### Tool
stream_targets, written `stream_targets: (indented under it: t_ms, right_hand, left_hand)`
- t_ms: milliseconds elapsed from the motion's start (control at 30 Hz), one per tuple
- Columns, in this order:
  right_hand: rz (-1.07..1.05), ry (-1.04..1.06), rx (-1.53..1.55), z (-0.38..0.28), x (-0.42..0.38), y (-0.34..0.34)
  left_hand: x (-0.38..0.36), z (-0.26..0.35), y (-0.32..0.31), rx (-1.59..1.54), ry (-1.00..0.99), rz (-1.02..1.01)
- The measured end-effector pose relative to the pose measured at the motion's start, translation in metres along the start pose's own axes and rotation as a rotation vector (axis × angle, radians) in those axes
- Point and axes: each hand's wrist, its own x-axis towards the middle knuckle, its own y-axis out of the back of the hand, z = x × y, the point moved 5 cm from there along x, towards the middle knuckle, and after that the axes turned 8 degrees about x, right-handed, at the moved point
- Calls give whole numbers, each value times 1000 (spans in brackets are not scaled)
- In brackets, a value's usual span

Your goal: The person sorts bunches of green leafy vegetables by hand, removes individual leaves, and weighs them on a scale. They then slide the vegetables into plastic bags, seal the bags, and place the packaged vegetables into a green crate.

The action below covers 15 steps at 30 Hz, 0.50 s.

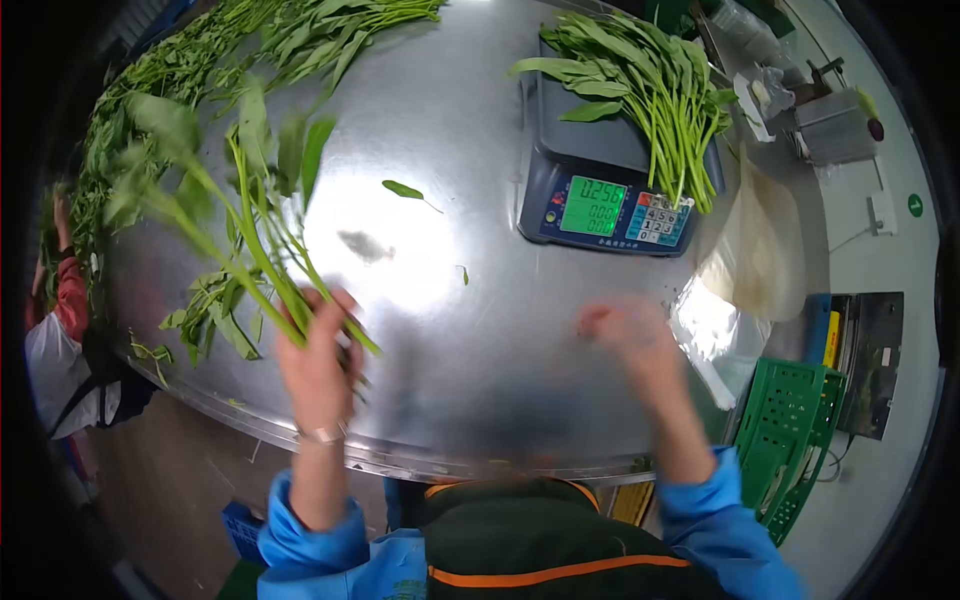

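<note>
My left hand (pixel 322 365) is closed round the lower stems of a small bunch of leafy greens (pixel 245 210), whose leaves fan up and to the left, partly blurred. To the right, my right hand (pixel 630 335) is over the metal table (pixel 470 350), smeared by motion, so its fingers and anything in them cannot be made out. Beyond it a dark digital scale (pixel 580 150) with a lit green display carries a larger bunch of greens (pixel 660 95), stems toward me. A loose leaf (pixel 402 188) lies between the scale and the held bunch.
Piles of greens (pixel 120 170) line the table's far left side, with a smaller heap (pixel 225 310) nearer. Clear plastic bags (pixel 720 310) lie at the right. A green crate (pixel 785 430) stands beside the table's right edge. At the far left is another person (pixel 60 340).
</note>
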Motion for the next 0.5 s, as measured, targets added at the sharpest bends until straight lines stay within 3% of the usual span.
stream_targets:
  t_ms: [33,67,133,167,200,233,367,500]
  right_hand:
    - [-244,-81,239,27,-7,-38]
    - [-329,-177,567,52,-12,-76]
    - [-261,-468,891,84,-30,-117]
    - [-262,-464,904,86,-30,-113]
    - [-387,-538,688,90,-33,-111]
    - [-506,-605,465,96,-38,-108]
    - [-387,-507,587,108,-46,-89]
    - [-377,-656,510,102,-53,-84]
  left_hand:
    - [-26,-8,-17,-42,17,-24]
    - [-49,-33,-32,-106,213,-88]
    - [-90,-89,-64,-111,463,-259]
    - [-106,-118,-78,-171,512,-304]
    - [-114,-139,-79,-170,464,-356]
    - [-119,-143,-78,-148,541,-400]
    - [-137,-143,-80,-209,666,-486]
    - [-146,-152,-85,-192,645,-605]
